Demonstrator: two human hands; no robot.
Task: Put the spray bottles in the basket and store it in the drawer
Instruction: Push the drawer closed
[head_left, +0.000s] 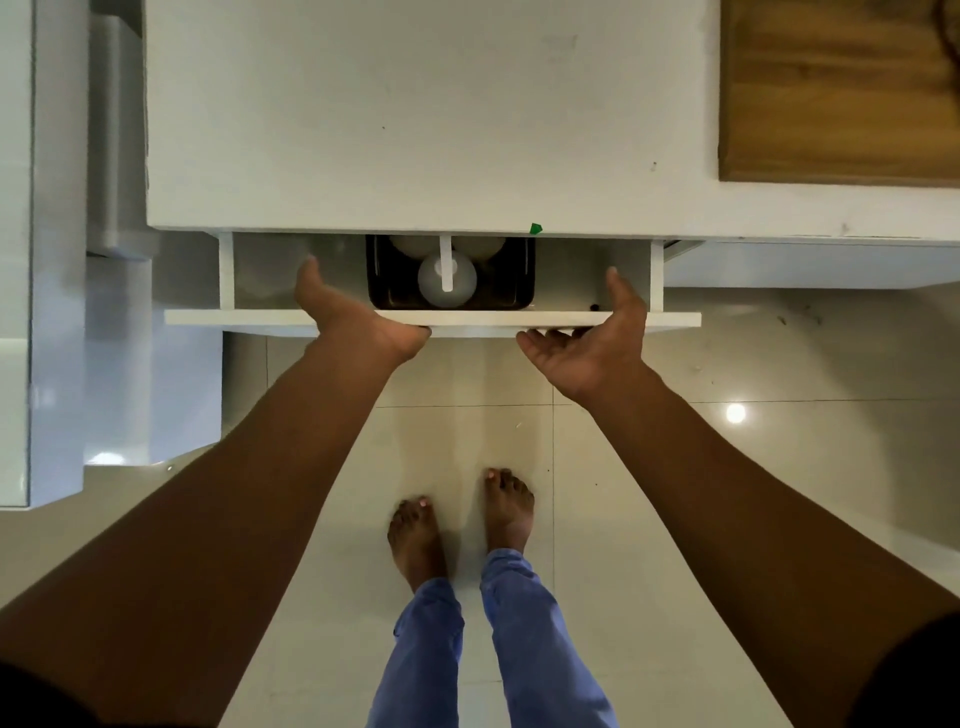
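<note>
spray bottles in basket, inside the drawer.

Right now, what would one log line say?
drawer: part open | basket: in drawer | bottles: in basket | left hand: grips drawer | right hand: touches drawer

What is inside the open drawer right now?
A dark basket holding spray bottles: one shows fully, two more only partly. The countertop hides the back of the drawer.
</note>
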